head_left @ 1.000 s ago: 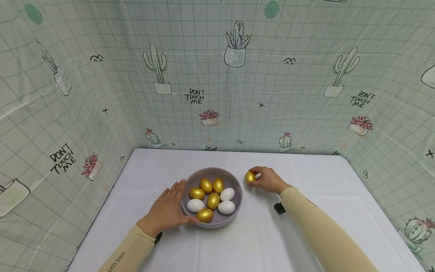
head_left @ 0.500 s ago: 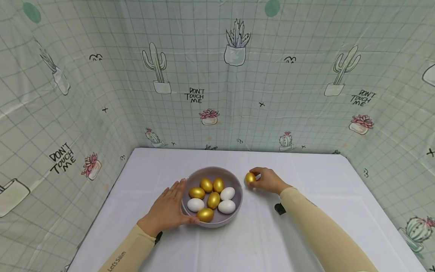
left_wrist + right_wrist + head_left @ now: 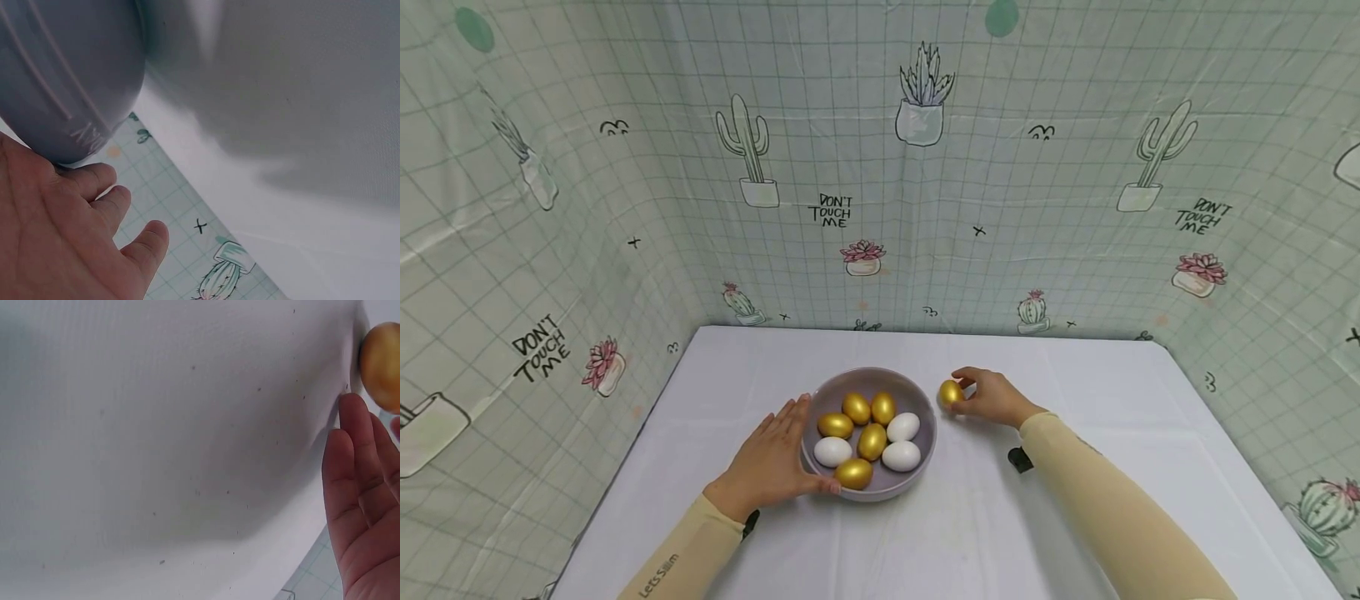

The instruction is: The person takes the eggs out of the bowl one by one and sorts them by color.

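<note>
A round mauve bowl (image 3: 922,454) stands mid-table in the head view. In it lie several golden eggs (image 3: 872,442) and three white eggs (image 3: 901,456). My left hand (image 3: 771,467) rests against the bowl's left side with straight fingers; its thumb reaches along the near rim. The left wrist view shows the bowl's outer wall (image 3: 75,62) beside the palm. Right of the bowl, my right hand (image 3: 995,398) has its thumb and a finger curved round another golden egg (image 3: 951,393). In the right wrist view that golden egg (image 3: 382,369) is partly cut off, above two extended fingers.
A white cloth covers the table (image 3: 1075,375), with its far edge against a grid-patterned curtain (image 3: 925,275). The curtain also rises on the left and right. A small black piece (image 3: 1019,459) sits under the right sleeve.
The golden egg beside the right hand has shifted very slightly left. Both hands and the bowl stay almost where they were; the head view has moved only a little.
</note>
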Action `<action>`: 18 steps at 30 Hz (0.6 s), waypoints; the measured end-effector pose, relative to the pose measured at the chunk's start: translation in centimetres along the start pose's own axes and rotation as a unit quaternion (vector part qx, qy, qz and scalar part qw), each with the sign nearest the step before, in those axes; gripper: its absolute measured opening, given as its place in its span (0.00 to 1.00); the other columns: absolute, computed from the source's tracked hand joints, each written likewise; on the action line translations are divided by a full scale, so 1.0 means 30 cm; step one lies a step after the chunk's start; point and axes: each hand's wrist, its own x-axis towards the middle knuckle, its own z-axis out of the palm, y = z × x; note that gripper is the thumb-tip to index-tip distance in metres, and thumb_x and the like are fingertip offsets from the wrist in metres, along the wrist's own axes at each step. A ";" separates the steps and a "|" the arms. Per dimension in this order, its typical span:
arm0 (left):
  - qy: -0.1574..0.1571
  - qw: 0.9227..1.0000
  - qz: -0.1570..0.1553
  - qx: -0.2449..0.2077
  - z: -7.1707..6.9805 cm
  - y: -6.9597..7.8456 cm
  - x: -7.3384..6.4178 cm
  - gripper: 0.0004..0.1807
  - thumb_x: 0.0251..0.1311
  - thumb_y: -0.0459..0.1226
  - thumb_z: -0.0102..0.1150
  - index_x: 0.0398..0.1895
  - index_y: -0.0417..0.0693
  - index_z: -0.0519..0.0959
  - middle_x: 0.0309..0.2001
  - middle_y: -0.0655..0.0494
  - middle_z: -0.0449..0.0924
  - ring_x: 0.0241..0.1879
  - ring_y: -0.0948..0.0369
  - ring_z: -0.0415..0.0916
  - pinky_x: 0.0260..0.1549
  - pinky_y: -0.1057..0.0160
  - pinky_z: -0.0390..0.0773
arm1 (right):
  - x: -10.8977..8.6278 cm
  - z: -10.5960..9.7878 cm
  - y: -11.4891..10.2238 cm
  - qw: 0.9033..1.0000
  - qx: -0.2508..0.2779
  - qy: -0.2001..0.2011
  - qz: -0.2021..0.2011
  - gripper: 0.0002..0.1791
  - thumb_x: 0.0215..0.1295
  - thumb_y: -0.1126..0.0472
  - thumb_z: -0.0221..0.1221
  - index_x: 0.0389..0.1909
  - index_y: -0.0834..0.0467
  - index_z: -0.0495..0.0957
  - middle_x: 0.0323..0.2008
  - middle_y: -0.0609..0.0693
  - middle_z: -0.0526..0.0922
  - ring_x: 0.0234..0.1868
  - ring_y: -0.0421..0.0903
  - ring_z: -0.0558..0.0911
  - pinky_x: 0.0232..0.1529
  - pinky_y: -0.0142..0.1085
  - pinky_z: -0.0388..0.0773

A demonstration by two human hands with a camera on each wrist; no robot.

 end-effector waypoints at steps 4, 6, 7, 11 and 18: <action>-0.001 1.000 0.000 -0.001 -0.001 0.001 0.000 0.75 0.41 0.77 0.59 0.77 0.31 0.47 0.75 0.35 0.53 0.74 0.43 0.51 0.67 0.39 0.57 | -0.011 -0.013 0.006 1.000 -0.002 -0.001 0.006 0.38 0.56 0.52 0.73 0.65 0.64 0.72 0.52 0.58 0.81 0.42 0.47 0.83 0.45 0.42 0.79; -0.001 1.000 -0.001 0.000 -0.003 0.003 0.001 0.75 0.41 0.78 0.59 0.77 0.31 0.48 0.75 0.35 0.53 0.74 0.43 0.51 0.67 0.39 0.57 | -0.020 -0.024 0.007 1.000 0.000 -0.001 0.013 0.39 0.56 0.51 0.73 0.65 0.63 0.72 0.53 0.57 0.81 0.44 0.48 0.83 0.46 0.43 0.79; -0.001 1.000 0.000 0.001 -0.004 0.004 0.001 0.75 0.41 0.78 0.59 0.77 0.31 0.48 0.75 0.34 0.53 0.74 0.42 0.51 0.67 0.39 0.57 | -0.025 -0.030 0.008 1.000 0.000 -0.001 0.015 0.39 0.56 0.51 0.73 0.66 0.63 0.72 0.53 0.57 0.81 0.44 0.49 0.82 0.46 0.43 0.79; 0.001 1.000 0.003 0.003 -0.002 0.003 0.000 0.74 0.41 0.77 0.59 0.77 0.30 0.49 0.74 0.34 0.54 0.73 0.42 0.52 0.66 0.39 0.58 | -0.039 -0.056 0.009 1.000 -0.003 0.002 0.023 0.40 0.57 0.50 0.73 0.67 0.62 0.71 0.54 0.58 0.80 0.45 0.50 0.82 0.46 0.44 0.80; 0.009 1.000 0.006 0.003 0.007 -0.002 0.000 0.74 0.41 0.78 0.58 0.77 0.31 0.48 0.75 0.35 0.53 0.74 0.42 0.51 0.67 0.39 0.57 | -0.054 -0.107 -0.009 1.000 -0.005 0.023 0.016 0.40 0.59 0.48 0.71 0.68 0.61 0.69 0.57 0.60 0.79 0.46 0.49 0.83 0.44 0.43 0.80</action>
